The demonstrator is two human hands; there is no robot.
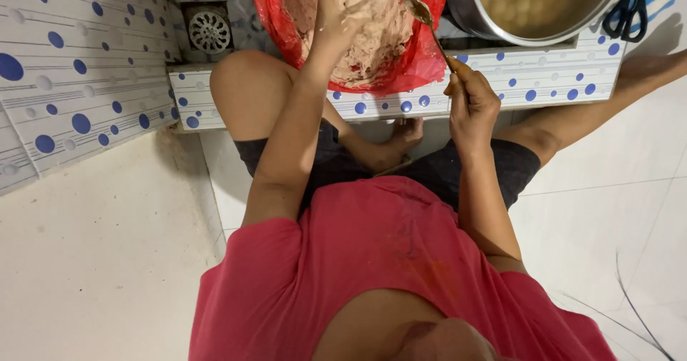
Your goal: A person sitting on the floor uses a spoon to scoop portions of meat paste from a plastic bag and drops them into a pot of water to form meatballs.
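My left hand (342, 10) is sunk into a pinkish-brown meat paste (376, 35), fingers closed around a lump of it. The paste fills a red plastic bag (418, 64) on a low dotted ledge. My right hand (469, 103) grips the handle of a metal spoon (422, 14), whose bowl rests at the paste's right edge. To the right stands a metal pot (486, 21) of cloudy liquid with several pale balls floating in it.
A white ledge with blue dots (537, 78) runs across in front of my knees. A round metal floor drain (209, 30) lies at the upper left. A dotted tile wall (79, 75) is on the left. Black scissors (630, 10) lie at the upper right.
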